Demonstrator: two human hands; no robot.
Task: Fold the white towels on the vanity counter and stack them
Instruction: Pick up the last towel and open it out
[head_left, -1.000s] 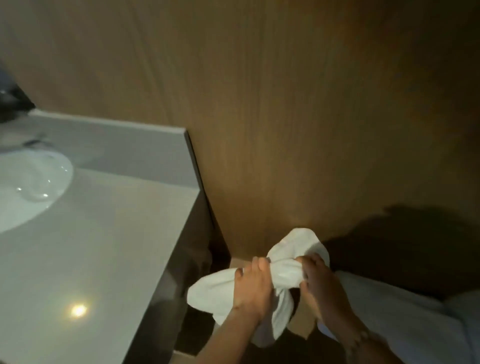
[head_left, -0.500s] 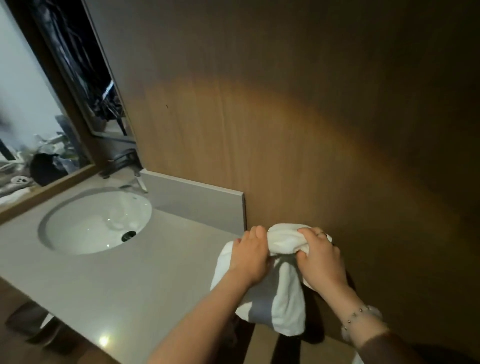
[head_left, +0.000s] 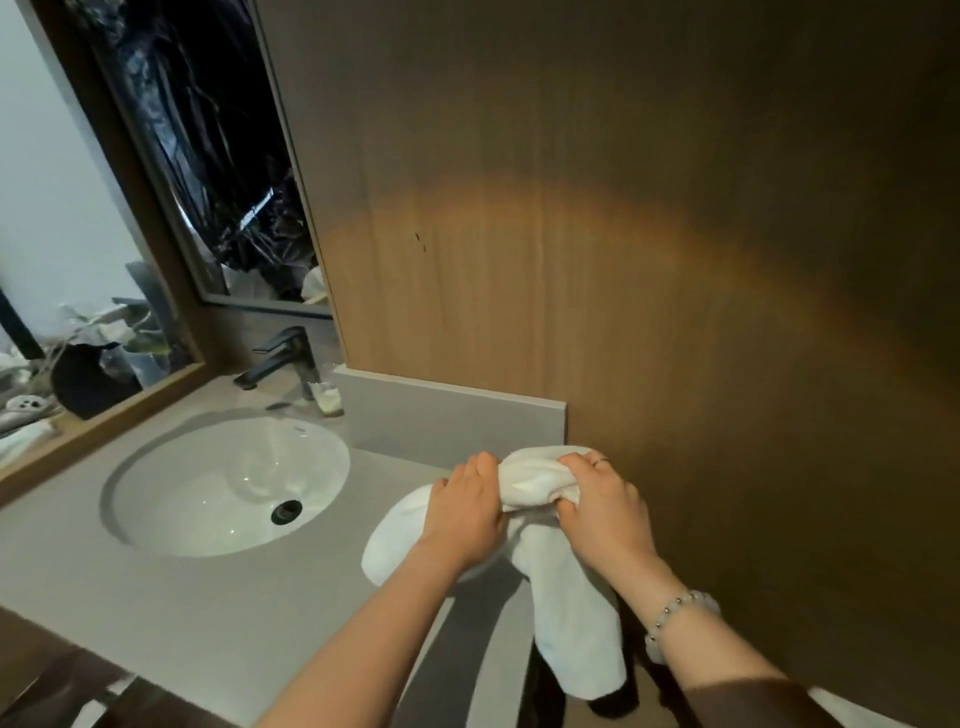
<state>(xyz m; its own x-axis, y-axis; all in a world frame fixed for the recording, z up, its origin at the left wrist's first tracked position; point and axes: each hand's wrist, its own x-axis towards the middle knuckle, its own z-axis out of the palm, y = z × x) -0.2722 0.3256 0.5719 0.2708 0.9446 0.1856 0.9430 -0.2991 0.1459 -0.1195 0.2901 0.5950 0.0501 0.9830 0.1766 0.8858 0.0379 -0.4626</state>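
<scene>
Both hands, left (head_left: 464, 521) and right (head_left: 602, 512), grip the bunched white towel (head_left: 537, 483) (fingers curled round it).

Soft cloth towel (head_left: 571, 597); matt stone counter (head_left: 182, 613); glossy basin (head_left: 208, 493).

We find the sink (head_left: 208, 483) set into the counter (head_left: 208, 613) on the left, its drain (head_left: 286, 512) toward the near right of the bowl. The tap (head_left: 283, 358) stands at the sink's far rim, with a glass (head_left: 328, 399) just to its right. The mirror (head_left: 78, 234) rises behind the tap. To the right of the mirror is the wall (head_left: 623, 312), with a low upstand (head_left: 447, 421) at its foot. The towel (head_left: 535, 483) lies at the counter's right end (one part hangs off the edge). Our left hand (head_left: 465, 519) and right hand (head_left: 605, 514) grip it side by side.
</scene>
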